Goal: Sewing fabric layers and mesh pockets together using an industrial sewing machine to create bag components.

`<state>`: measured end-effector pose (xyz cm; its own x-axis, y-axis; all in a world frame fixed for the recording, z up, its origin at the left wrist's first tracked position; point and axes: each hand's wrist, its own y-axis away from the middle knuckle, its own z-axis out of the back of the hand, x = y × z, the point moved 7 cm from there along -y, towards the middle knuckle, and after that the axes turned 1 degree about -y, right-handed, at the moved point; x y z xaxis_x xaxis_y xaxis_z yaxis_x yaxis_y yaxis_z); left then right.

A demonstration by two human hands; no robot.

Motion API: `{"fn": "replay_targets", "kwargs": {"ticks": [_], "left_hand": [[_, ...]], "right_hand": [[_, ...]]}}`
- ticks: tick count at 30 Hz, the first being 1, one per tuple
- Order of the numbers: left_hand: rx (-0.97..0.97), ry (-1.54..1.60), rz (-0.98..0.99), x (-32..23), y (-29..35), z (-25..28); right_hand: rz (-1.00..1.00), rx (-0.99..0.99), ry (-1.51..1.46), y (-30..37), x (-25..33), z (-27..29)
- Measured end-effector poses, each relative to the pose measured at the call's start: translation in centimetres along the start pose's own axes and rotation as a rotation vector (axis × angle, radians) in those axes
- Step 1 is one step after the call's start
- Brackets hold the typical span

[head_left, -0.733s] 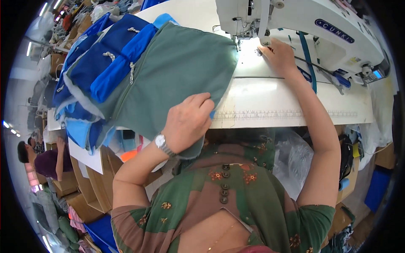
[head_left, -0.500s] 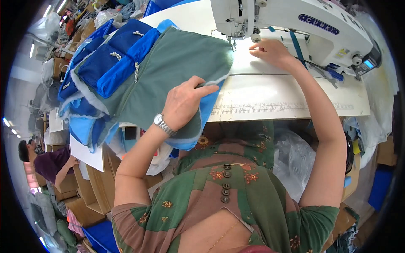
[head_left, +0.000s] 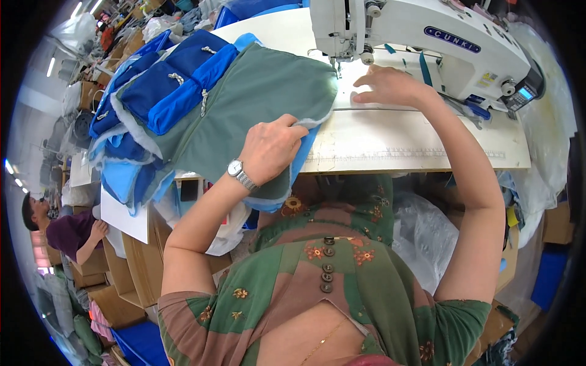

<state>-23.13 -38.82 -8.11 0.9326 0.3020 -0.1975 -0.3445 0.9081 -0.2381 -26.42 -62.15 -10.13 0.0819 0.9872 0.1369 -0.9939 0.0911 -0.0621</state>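
A grey-green fabric panel (head_left: 235, 104) with a pale fuzzy edge and a light blue layer beneath spreads over the sewing table. Its right corner lies beside the needle and presser foot (head_left: 336, 70) of a white sewing machine (head_left: 421, 33). My left hand (head_left: 268, 149), with a watch on the wrist, is closed on the panel's near right edge. Blue pouches (head_left: 183, 79) with whitish cords lie on the panel's left part. To the right of the needle, my right hand (head_left: 390, 85) hovers low over the table with thumb and fingers apart, holding nothing I can see.
Scissors with blue handles (head_left: 477, 111) and a teal strip (head_left: 425, 68) lie by the machine's base. A printed ruler (head_left: 403, 155) runs along the table's near edge (head_left: 415, 169). At far left a person (head_left: 70, 235) stands near cardboard boxes (head_left: 137, 265).
My left fingers have curled in tighter at the panel's edge. My right hand has drawn slightly nearer to me, its thumb and fingers spreading apart. The panel's left part has shifted slightly right.
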Motion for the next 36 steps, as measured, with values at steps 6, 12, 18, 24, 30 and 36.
{"fn": "replay_targets", "kwargs": {"ticks": [6, 12, 18, 24, 30, 36], "left_hand": [[0.035, -0.090, -0.018, -0.7, -0.1, -0.7], [0.012, -0.070, 0.044, -0.1, 1.2, -0.1], [-0.018, -0.066, 0.030, -0.2, 1.4, -0.2], [-0.152, 0.098, 0.014, 0.2, 0.8, 0.3], [-0.135, 0.076, 0.094, 0.0, 0.1, 0.6], [-0.103, -0.116, -0.044, -0.5, 0.1, 0.3]], "right_hand": [[0.010, 0.198, -0.353, -0.5, -0.8, 2.3], [1.164, -0.013, -1.499, 7.7, 2.1, 11.8], [1.748, -0.240, -1.410, 19.9, 1.8, 19.4], [0.073, -0.414, -0.989, 13.7, 7.4, 6.0], [0.261, -0.681, -0.187, 11.6, 17.0, -3.2], [0.216, -0.809, -0.251, 9.8, 18.6, -5.2]]}}
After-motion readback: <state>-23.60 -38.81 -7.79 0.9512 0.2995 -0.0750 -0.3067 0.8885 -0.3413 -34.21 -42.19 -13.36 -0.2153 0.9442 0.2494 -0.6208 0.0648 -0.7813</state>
